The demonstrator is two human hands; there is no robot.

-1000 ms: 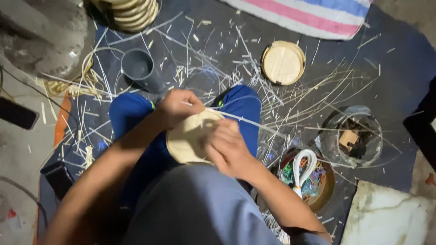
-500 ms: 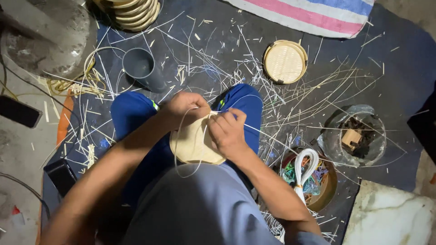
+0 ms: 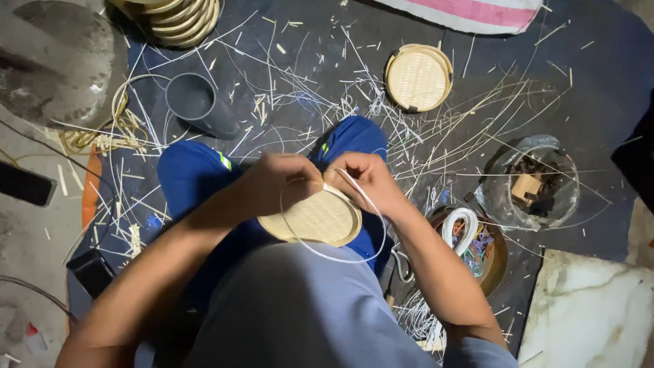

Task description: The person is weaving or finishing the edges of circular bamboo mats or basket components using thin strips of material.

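Woven bamboo disc (image 3: 315, 218) between both hands

A dark mat (image 3: 579, 82) covers the floor — on it lie scattered bamboo slivers (image 3: 300, 88), a grey cup (image 3: 199, 103), a woven round lid (image 3: 417, 78) — and stacked lids (image 3: 178, 19).

Single head cam, looks steeply down, close over hands (image 3: 327, 180) and lap; floor (image 3: 477, 163) fills frame beyond.

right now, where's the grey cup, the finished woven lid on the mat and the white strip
grey cup (image 3: 197, 102), head view, on its side wall
woven lid (image 3: 417, 78), head view, middle of its weave
white strip (image 3: 340, 259), head view, bottom of its loop
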